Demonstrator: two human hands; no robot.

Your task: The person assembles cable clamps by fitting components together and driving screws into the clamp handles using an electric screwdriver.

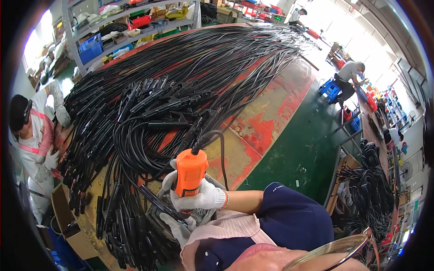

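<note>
My right hand (pixel 205 196), in a white knit glove, is wrapped around an orange corded power tool (pixel 191 169). Its black cord leaves the top, and its tip points down toward my left hand. Lower down, my gloved left hand (pixel 177 229) is closed around one end of a black cable handle (pixel 158 202), which slants up to the left. My right hand and sleeve partly hide the left fingers. Many similar black handles (pixel 124 230) lie heaped beside my hands, with a looped black cable bundle (pixel 135 144) just beyond.
Long black cables (pixel 203 49) stretch across the worn red-and-yellow table (pixel 257 126). A person in an apron (pixel 38 131) stands at the left edge. Shelves (pixel 131 22) with bins stand behind. Other people work at the right, near a further cable pile (pixel 370 189).
</note>
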